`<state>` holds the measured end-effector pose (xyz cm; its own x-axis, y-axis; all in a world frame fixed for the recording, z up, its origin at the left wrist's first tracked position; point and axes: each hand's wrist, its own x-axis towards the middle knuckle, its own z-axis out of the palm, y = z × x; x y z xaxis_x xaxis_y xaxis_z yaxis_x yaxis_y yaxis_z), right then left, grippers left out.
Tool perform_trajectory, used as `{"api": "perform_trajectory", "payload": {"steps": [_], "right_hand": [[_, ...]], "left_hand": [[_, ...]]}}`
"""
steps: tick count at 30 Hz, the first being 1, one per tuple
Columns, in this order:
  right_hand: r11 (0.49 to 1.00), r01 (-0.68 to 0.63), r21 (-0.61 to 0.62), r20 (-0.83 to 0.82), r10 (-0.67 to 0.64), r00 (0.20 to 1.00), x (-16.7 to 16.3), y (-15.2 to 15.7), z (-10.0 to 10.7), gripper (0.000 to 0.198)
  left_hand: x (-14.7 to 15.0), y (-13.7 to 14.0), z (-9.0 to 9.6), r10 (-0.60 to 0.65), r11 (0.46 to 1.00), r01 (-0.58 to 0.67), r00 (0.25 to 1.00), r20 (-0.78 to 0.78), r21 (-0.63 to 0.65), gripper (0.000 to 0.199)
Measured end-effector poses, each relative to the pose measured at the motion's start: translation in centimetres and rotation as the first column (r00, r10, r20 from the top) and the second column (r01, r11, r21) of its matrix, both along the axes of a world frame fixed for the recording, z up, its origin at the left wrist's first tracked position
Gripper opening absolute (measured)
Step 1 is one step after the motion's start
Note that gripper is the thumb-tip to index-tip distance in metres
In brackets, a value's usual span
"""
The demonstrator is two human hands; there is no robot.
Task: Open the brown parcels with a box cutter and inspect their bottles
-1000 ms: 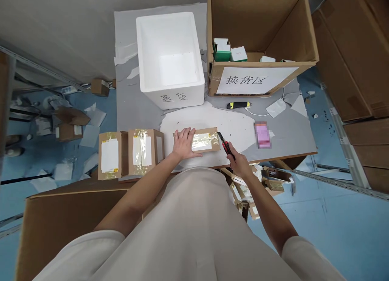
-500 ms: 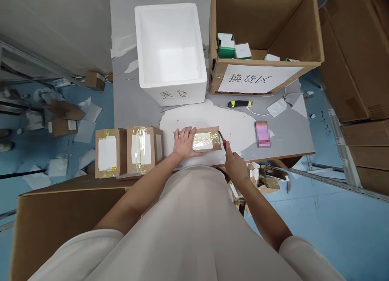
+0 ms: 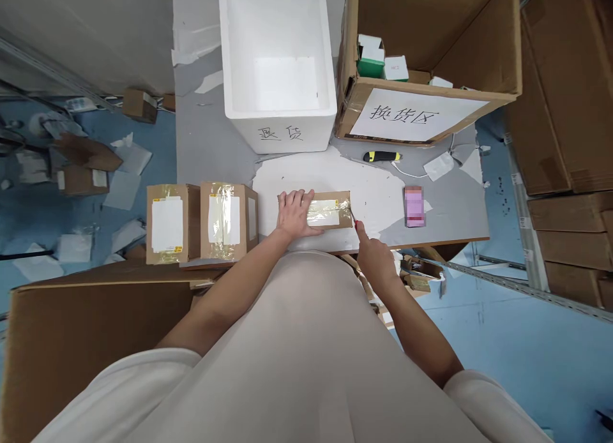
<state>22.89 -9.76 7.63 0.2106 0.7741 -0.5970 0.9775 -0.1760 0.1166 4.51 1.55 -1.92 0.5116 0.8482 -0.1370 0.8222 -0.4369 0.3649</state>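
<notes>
A small cardboard box [image 3: 343,219] lies on the table, sealed with clear yellowish tape and carrying a white label. My left hand [image 3: 294,214] is laid over its left end, fingers at the far edge and thumb along the near side, gripping it against the tabletop. In my right hand [image 3: 376,255], the fingers are wrapped round a red-handled knife [image 3: 355,222], much of whose handle is hidden. Its thin dark blade meets the taped right end of the box. How deep the tip goes cannot be seen.
Two taped boxes [image 3: 224,223] stand at the left. Behind are a white foam box [image 3: 280,133] and a large open carton [image 3: 426,111] holding green-and-white boxes. A black-and-yellow cutter [image 3: 382,156] and a blurred pink item [image 3: 414,207] lie at the right.
The knife tip has moved from near the far corner toward me along the box's right end. My left hand keeps its hold. The whole view has shifted slightly.
</notes>
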Motion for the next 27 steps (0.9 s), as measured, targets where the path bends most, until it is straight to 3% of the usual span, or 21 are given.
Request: {"api": "perform_trajectory", "payload": {"steps": [14,18,20,22,24,27], "right_hand": [[0.999,0.047,0.009,-0.116,-0.045,0.992,1.5,-3.2,-0.2,0.059],[0.978,0.15,0.144,-0.178,-0.123,0.976,2.8,-4.7,-0.4,0.057],[0.931,0.275,0.241,-0.23,-0.221,0.948,3.8,-4.9,-1.2,0.06],[0.849,0.433,0.303,-0.383,-0.307,0.871,4.6,-4.5,-3.1,0.062],[0.767,0.581,0.272,-0.626,-0.318,0.712,5.1,-3.5,-6.0,0.06],[0.701,0.698,0.149,-0.845,-0.276,0.458,5.0,-1.5,-10.7,0.054]], "left_hand": [[-0.1,0.1,-0.6,0.0,1.0,0.0,1.0,0.027,0.014,0.116],[-0.2,0.0,-0.2,-0.026,0.999,0.025,0.999,0.032,0.025,0.12],[-0.8,-0.8,0.1,-0.016,0.999,0.014,0.998,0.054,0.036,0.121],[-1.9,-2.5,-0.1,0.078,0.995,-0.083,0.992,0.098,0.047,0.122],[-3.4,-4.6,-1.2,0.266,0.962,-0.272,0.948,0.173,0.015,0.126],[-5.4,-7.5,-4.0,0.571,0.821,-0.54,0.776,0.269,-0.186,0.122]]}}
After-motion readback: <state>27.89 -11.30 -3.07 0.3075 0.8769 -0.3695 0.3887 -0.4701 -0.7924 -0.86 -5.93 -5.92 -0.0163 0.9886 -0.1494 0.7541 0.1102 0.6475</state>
